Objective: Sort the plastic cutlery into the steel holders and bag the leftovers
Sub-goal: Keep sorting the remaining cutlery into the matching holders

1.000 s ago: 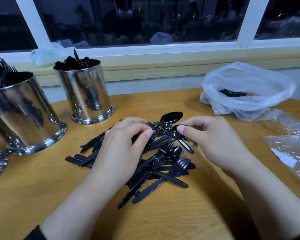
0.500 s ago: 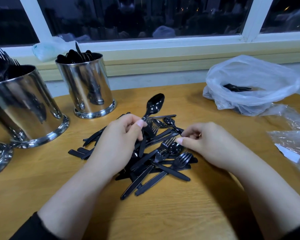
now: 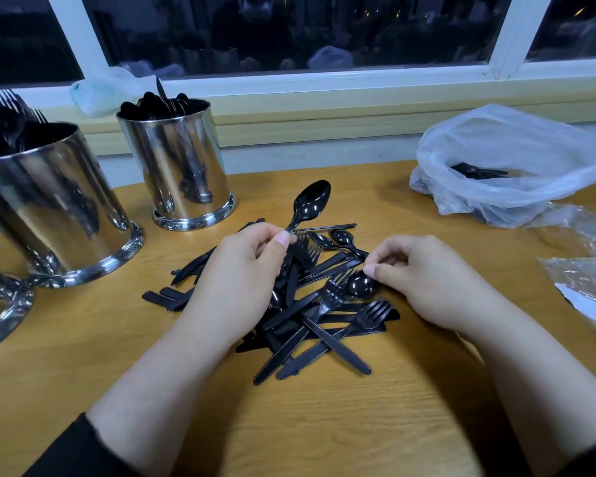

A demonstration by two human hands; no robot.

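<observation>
Left hand grip: pinches a spoon by its handle above the pile on the worktop; bowl points up and away, long axis tilted right. Right hand grip: fingers curled, touching pile; contents indeterminate. No legible markings.

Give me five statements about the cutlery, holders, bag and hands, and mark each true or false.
1. The left hand holds a black spoon by its handle. True.
2. The middle steel holder is full of forks. False: it holds spoons.
3. The white plastic bag is empty. False: black cutlery lies inside.
4. The right hand is at the cutlery pile. True.
5. The pile contains only knives. False: forks and spoons too.
</observation>
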